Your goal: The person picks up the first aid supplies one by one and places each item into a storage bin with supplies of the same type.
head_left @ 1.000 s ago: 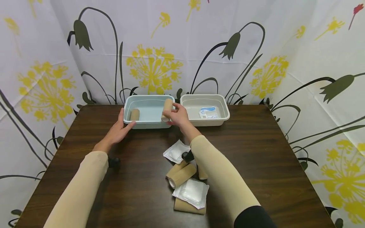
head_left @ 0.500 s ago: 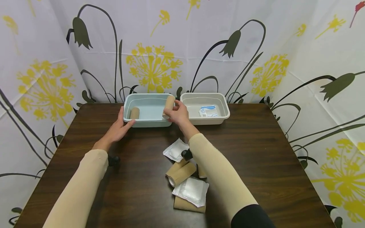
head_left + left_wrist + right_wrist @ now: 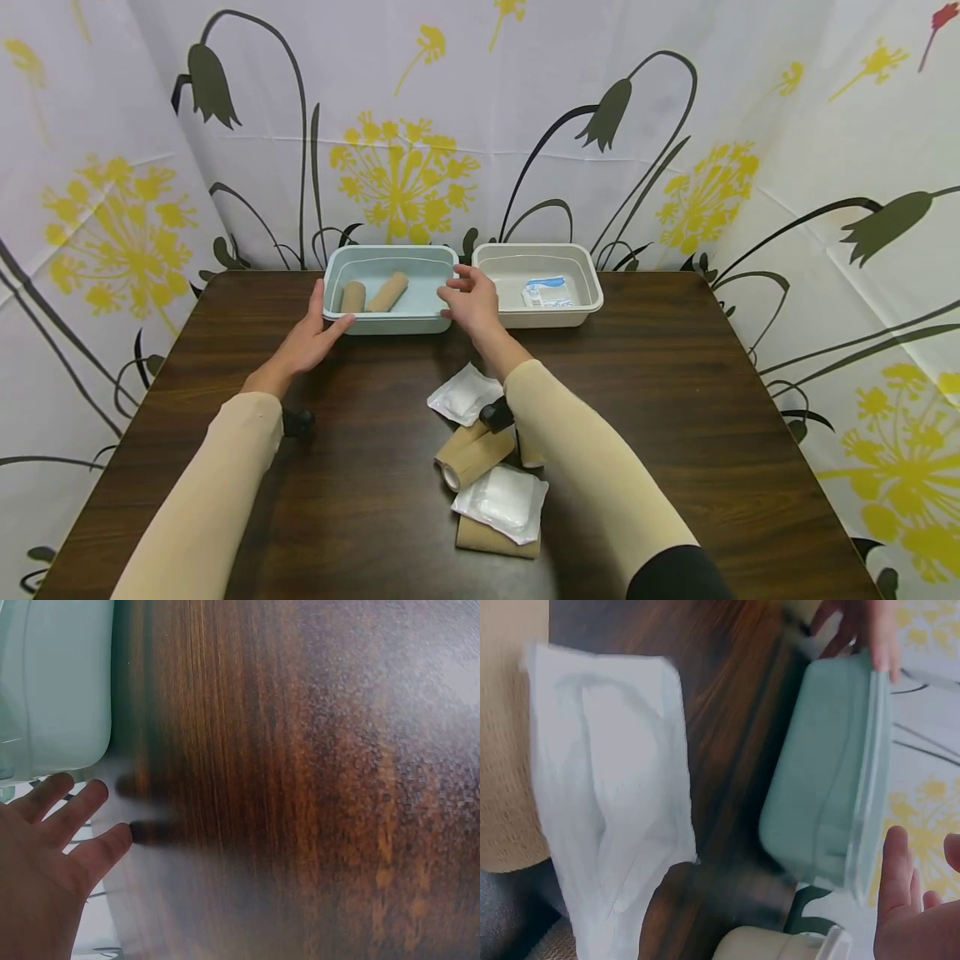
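my l hand [image 3: 303,342], fingers spread, is bracing the pale-blue rectangular plastic bin [image 3: 397,327] w/ 2 tan cylindrical rolls [image 3: 388,292] inside; r hand [image 3: 476,307] is hovering empty nearby. light bracing's preventing tipping, imo.

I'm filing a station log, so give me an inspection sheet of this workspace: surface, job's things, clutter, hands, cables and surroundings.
Surface: dark wood-grain table.
Job's things: two tan rolls in the blue tray; one blue-and-white packet in the beige tray.
Clutter: loose pile of more rolls and white packets, partly overlapping.
Hands: left hand touches the blue tray's left end; right hand, holding nothing, is at its right end.
Cables: nothing seen.
Surroundings: flower-patterned fabric behind and to both sides.
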Available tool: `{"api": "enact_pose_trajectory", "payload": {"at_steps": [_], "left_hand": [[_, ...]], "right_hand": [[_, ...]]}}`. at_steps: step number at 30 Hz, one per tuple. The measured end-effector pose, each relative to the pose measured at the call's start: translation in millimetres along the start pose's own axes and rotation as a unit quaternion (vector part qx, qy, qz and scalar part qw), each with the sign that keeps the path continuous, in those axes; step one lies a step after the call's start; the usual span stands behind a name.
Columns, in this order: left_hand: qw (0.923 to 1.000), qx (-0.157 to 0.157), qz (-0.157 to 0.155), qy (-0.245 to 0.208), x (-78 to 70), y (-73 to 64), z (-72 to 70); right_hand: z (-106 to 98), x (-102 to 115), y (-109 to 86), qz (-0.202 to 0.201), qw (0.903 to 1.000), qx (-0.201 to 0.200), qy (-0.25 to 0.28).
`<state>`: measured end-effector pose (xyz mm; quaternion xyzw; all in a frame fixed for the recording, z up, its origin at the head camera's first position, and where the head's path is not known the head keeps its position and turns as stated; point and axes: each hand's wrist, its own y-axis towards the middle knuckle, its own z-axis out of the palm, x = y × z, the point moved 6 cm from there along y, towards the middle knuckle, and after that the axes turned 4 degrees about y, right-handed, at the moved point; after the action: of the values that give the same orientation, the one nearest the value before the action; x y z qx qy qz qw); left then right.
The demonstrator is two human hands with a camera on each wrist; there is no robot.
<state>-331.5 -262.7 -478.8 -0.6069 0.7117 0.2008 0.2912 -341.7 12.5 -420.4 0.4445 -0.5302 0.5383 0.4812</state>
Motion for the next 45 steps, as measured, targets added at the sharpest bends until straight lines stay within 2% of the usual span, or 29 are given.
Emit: {"api": "enact_pose_trajectory", "payload": {"at_steps": [4,7,13,16,20,27,32,35,38,42,45], "left_hand": [[1.0000,0.003,-0.004,0.004,-1.1,0.8,-1.9],[1.0000,0.002,0.000,0.000,-2.7,1.9,-5.1],[0.9999,0.012,0.004,-0.009,-3.4,1.6,-7.1],[0.9998,0.012,0.007,-0.013,-3.5,2.5,-6.1],[0.9997,0.016,0.006,-0.020,-3.1,2.9,-3.9],[0.9997,0.023,-0.005,-0.009,0.5,-1.3,-4.9],[0.9997,0.023,0.000,-0.007,-0.1,0.4,-3.5],[0.9997,0.020,0.008,-0.007,-1.3,1.8,-2.2],[0.9997,0.018,0.015,-0.009,-2.6,2.0,-0.8],[0.9996,0.020,0.015,-0.014,-2.0,1.0,0.2],[0.9996,0.019,0.017,-0.016,-0.6,1.7,-0.5]], "right_hand": [[-5.5,5.3,-11.8,-0.002,0.9993,0.028,0.024],[-16.1,11.4,-23.7,-0.009,0.9981,0.059,0.019],[-55.8,15.7,-57.8,-0.038,0.9907,0.118,-0.056],[-82.8,14.3,-76.0,-0.085,0.9804,0.132,-0.119],[-118.1,1.3,-91.0,-0.135,0.9616,0.117,-0.208],[-157.1,-47.7,-90.8,-0.113,0.9390,0.097,-0.310],[-168.1,-69.9,-86.6,-0.107,0.9282,0.100,-0.342],[-168.0,-74.8,-85.7,-0.108,0.9278,0.115,-0.338],[-164.7,-75.1,-86.4,-0.112,0.9235,0.138,-0.340],[-157.2,-74.9,-88.9,-0.116,0.9080,0.183,-0.358],[-151.5,-73.2,-91.5,-0.132,0.8925,0.210,-0.377]]}}
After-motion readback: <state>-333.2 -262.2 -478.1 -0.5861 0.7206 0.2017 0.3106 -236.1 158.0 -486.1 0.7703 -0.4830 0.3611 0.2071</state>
